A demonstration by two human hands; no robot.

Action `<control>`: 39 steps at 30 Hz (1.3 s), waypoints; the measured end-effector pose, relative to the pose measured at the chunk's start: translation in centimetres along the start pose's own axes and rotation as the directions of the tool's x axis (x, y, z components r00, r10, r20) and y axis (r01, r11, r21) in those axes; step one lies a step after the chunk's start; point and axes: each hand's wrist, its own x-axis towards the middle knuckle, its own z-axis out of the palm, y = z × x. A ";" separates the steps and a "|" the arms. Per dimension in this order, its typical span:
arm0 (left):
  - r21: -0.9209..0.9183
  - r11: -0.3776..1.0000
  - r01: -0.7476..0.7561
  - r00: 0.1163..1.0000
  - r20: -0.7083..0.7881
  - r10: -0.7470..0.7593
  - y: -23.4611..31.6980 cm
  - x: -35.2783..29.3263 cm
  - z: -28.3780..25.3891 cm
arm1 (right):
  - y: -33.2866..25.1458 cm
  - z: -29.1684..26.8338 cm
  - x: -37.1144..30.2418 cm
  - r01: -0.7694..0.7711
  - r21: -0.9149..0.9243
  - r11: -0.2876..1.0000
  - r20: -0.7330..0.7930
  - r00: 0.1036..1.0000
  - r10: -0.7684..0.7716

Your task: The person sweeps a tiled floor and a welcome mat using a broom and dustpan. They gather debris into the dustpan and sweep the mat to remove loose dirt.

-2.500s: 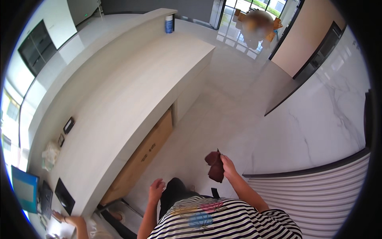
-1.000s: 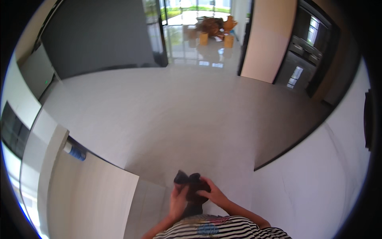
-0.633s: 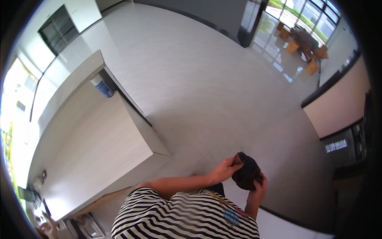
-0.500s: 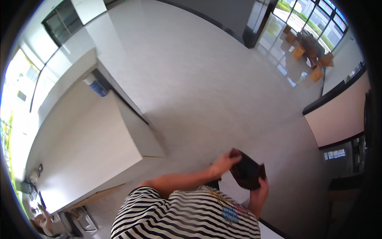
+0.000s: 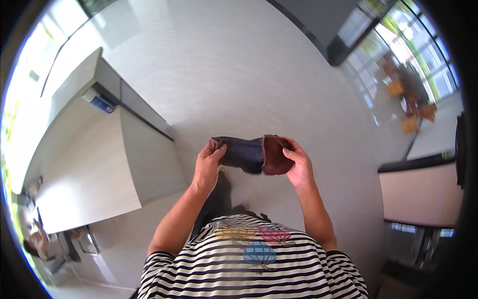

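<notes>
Stretched between my two hands is a dark blue and maroon sleeve-like cloth piece (image 5: 243, 153), with a maroon end that has a gathered-looking edge. My left hand (image 5: 205, 165) pinches its left end, thumb on top, where a bit of maroon is folded over. At the maroon right end, my right hand (image 5: 300, 163) grips with the thumb in front and the fingers behind, partly hidden. The piece hangs level in the air over the floor, in front of my striped shirt.
A pale counter (image 5: 84, 154) stands to my left, with a blue and white cylindrical container (image 5: 99, 101) near its far edge. Another person (image 5: 42, 244) is at the lower left. At the right is a pink-fronted counter (image 5: 420, 192); brown chairs (image 5: 411, 124) stand by the windows.
Both hands have moved up and leftward, further out from my body. The piece was bunched with its dark opening facing up; now it is stretched sideways. My view has turned somewhat.
</notes>
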 end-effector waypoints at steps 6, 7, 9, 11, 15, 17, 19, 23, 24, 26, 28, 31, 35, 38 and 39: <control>-0.164 0.983 -0.087 0.995 -0.053 0.079 5.2 6.9 -3.3 | 1.2 5.6 10.8 -0.179 0.064 0.982 0.130 0.977 0.170; -0.218 0.972 -0.088 0.996 -0.046 0.080 5.8 7.8 -2.4 | 1.2 5.7 12.2 -0.170 0.133 0.976 0.173 0.974 0.146; -0.173 0.978 -0.114 0.993 0.012 0.118 6.7 9.7 -2.6 | 1.5 5.6 15.4 -0.168 0.057 0.984 0.135 0.978 0.160; -0.043 0.988 -0.150 0.987 -0.065 0.147 7.7 11.6 -2.6 | 1.4 4.6 19.7 -0.127 -0.039 0.991 0.153 0.979 0.132; 0.074 0.981 -0.181 0.978 -0.092 0.188 12.9 14.5 -1.5 | -2.2 7.7 23.8 -0.225 -0.013 0.974 0.194 0.955 0.223; 0.117 0.976 -0.186 0.978 -0.074 0.195 14.3 16.6 -0.7 | -2.2 6.1 27.7 -0.169 -0.404 0.899 0.067 0.975 0.213; 0.252 0.911 -0.325 0.942 0.000 0.336 14.8 19.0 0.3 | -2.0 6.4 30.8 0.124 -0.753 0.647 0.240 0.966 0.094; 0.404 0.864 -0.300 0.933 -0.065 0.354 17.3 23.2 1.3 | -3.7 14.6 35.3 0.523 -0.644 0.558 0.696 0.704 0.142; 0.452 0.849 -0.274 0.929 -0.103 0.355 18.3 24.1 1.4 | -2.8 15.2 36.4 0.496 -0.645 0.581 0.703 0.682 0.199; 0.452 0.852 -0.264 0.916 -0.160 0.369 20.3 26.2 1.8 | -1.7 16.0 40.5 0.468 -0.639 0.611 0.731 0.616 0.293; 0.268 0.901 -0.341 0.890 -0.217 0.401 22.4 27.6 1.3 | -1.0 16.9 44.5 0.585 -0.665 0.464 0.747 0.530 0.401; 0.116 0.903 -0.414 0.834 -0.350 0.427 25.8 28.5 -0.4 | -0.3 18.3 49.4 0.669 -0.576 0.470 0.814 0.417 0.405; -0.093 0.875 -0.475 0.737 -0.585 0.338 25.5 28.6 -5.5 | -1.3 23.2 53.2 0.474 -0.615 0.630 0.788 0.372 0.490; 0.134 0.929 -0.345 0.446 -0.848 0.287 21.9 29.8 -9.7 | -1.1 27.6 55.8 0.242 -0.687 0.685 0.723 0.327 0.609; 0.183 0.952 -0.245 0.354 -0.897 0.264 21.0 30.5 -10.2 | -1.3 28.8 56.6 0.132 -0.732 0.669 0.669 0.328 0.667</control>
